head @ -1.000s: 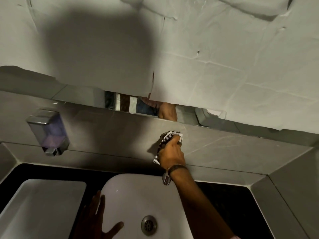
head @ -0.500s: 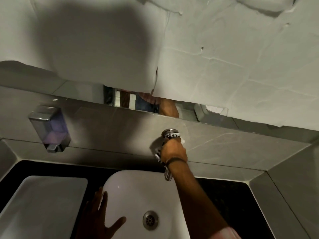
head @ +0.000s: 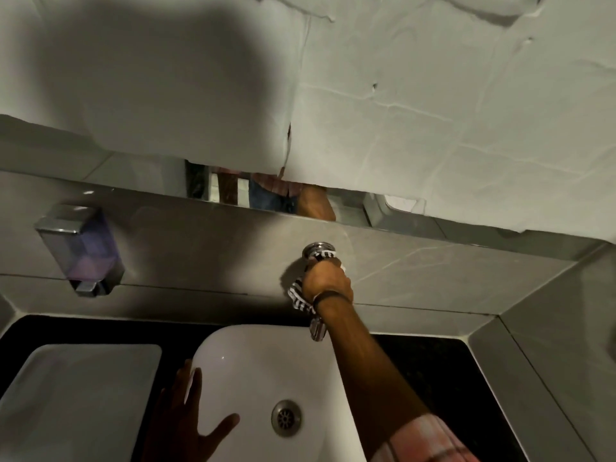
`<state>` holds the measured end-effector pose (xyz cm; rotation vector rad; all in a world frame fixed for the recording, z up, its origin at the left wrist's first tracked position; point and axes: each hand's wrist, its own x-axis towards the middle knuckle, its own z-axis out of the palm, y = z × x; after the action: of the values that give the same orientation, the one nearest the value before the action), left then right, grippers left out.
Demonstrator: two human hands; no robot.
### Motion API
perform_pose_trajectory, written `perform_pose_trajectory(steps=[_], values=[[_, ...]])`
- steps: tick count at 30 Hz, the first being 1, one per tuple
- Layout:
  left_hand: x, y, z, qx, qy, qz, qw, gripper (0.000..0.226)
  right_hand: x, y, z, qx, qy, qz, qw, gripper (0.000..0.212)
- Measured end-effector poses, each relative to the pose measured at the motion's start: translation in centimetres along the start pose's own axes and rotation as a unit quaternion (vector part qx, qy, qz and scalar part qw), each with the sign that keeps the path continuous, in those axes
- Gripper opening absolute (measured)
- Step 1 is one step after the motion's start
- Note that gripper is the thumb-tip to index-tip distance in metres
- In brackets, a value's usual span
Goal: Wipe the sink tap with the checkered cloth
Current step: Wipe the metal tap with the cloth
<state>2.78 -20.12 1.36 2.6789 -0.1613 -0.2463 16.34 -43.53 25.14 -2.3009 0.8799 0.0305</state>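
The right hand [head: 328,283] is closed in a fist around the checkered cloth [head: 300,296], which is wrapped about the tap [head: 316,250] where it comes out of the grey tiled wall [head: 433,271]. Only the tap's chrome flange shows, just beyond the knuckles; the rest is hidden under cloth and fingers. A loose tail of the cloth hangs from the wrist side of this hand to just above the far rim of the sink [head: 266,361]. A dark band circles the wrist.

The left hand [head: 186,415] lies flat with fingers spread on the near-left rim of the sink, well apart from the right hand. Between the two hands the white bowl is open and dry-looking, holding nothing but its metal drain [head: 286,418], which sits just right of the left thumb.

To the left of the left hand lies a second, rectangular white basin [head: 83,395], set in the same black table [head: 433,368]. Right of the right forearm the black table runs bare to a grey tiled side wall.

Far left of the right hand, a soap dispenser [head: 80,248] is fixed on the wall, with purple liquid low inside it. Above the right hand a strip of mirror [head: 260,198] shows under crumpled white paper [head: 416,111] that covers the rest.
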Motion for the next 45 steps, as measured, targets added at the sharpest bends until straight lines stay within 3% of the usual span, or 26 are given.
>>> perform_pose_trajectory(steps=[3,6,9,16,21,26,29,31,33,36,39,42,45], values=[[0.1,0.0,0.1,-0.007,0.0,0.0,1.0,0.129,-1.7,3.9,1.2,0.077,0.071,-0.053,0.993,0.039],[0.2,-0.1,0.1,-0.015,-0.002,0.002,1.0,0.127,-4.7,8.3,4.6,0.255,0.147,-0.133,0.947,0.012],[0.1,0.3,-0.4,-0.03,-0.012,0.006,0.999,0.119,-6.4,10.5,7.6,0.362,0.181,-0.167,0.899,0.03],[-0.1,0.5,-0.4,-0.018,0.01,0.003,1.0,0.126,-4.7,10.6,6.7,0.313,0.203,-0.212,0.903,0.022],[-0.2,0.2,-0.1,-0.009,0.002,0.002,1.0,0.126,-5.7,12.3,8.2,0.314,0.168,-0.205,0.912,0.022],[0.2,0.1,-0.2,-0.01,-0.018,0.0,1.0,0.126,-4.8,9.9,5.0,0.201,0.161,-0.179,0.949,0.005],[-0.2,0.2,-0.3,-0.027,-0.004,-0.013,1.0,0.13,-1.0,4.8,1.4,0.039,0.1,-0.12,0.987,0.037],[-0.5,0.5,-0.4,-0.032,0.01,-0.009,0.999,0.131,0.6,2.3,-0.1,-0.001,0.027,-0.062,0.998,0.049],[-0.6,0.7,-0.7,-0.036,0.019,-0.008,0.999,0.132,0.7,1.5,-0.1,0.007,0.02,-0.044,0.999,0.051],[-0.9,1.3,-1.1,-0.039,0.028,-0.005,0.999,0.133,-1.1,3.6,1.1,0.053,0.09,-0.062,0.993,0.045],[-0.9,1.6,-1.6,-0.035,0.02,-0.015,0.999,0.139,-3.9,7.6,4.2,0.205,0.159,-0.138,0.956,0.039],[-0.8,1.6,-1.5,-0.03,0.018,-0.022,0.999,0.142,-6.3,11.4,7.7,0.336,0.155,-0.178,0.912,0.04],[-0.6,1.3,-1.0,-0.032,0.021,-0.016,0.999,0.138,-6.3,13.2,9.2,0.376,0.133,-0.182,0.899,0.039]])
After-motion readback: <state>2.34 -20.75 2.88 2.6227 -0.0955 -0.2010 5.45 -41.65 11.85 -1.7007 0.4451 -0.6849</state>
